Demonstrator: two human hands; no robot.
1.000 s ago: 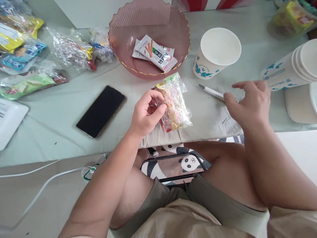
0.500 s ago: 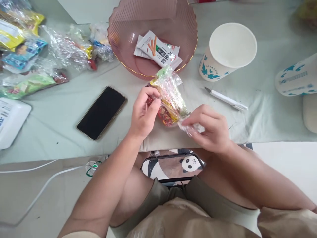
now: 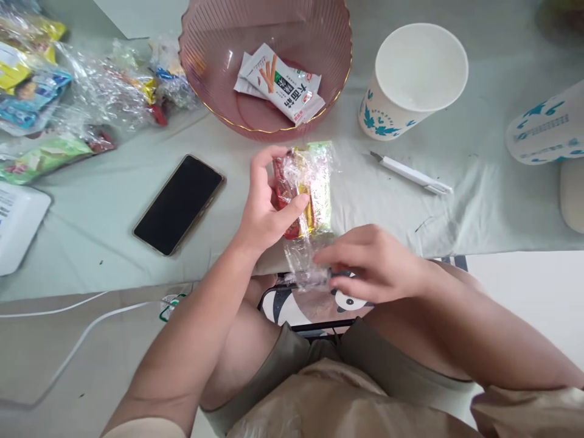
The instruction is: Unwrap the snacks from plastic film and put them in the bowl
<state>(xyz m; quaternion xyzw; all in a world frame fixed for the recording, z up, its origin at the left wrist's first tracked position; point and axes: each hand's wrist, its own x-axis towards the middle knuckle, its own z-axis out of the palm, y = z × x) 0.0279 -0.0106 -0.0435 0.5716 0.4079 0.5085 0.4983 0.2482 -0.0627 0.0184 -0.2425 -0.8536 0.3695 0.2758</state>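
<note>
My left hand [image 3: 271,207] is closed around a clear plastic bag of snack packets [image 3: 298,182], thumb across its front. Red, yellow and green wrappers show through the shiny film. The bag's loose, crumpled end hangs down past the table edge toward my lap. My right hand [image 3: 365,261] is beside that loose end, with its thumb and fingers apart and somewhat blurred. Whether its fingertips touch the film is hard to see. Just beyond the bag stands a pink ribbed bowl [image 3: 214,103] with a gold rim, holding white snack packets [image 3: 285,85].
A black phone [image 3: 179,204] lies left of my left hand. A white utility knife [image 3: 413,173] with its blade out rests at the right, below a paper cup [image 3: 410,91]. Another paper cup [image 3: 547,128] lies further right. Several bagged snacks [image 3: 104,85] are heaped at the far left.
The bag has turned more upright in my left hand, its loose end now pointing down. My right hand has moved down and slightly left, its fingers spreading from the film. The view has shifted slightly.
</note>
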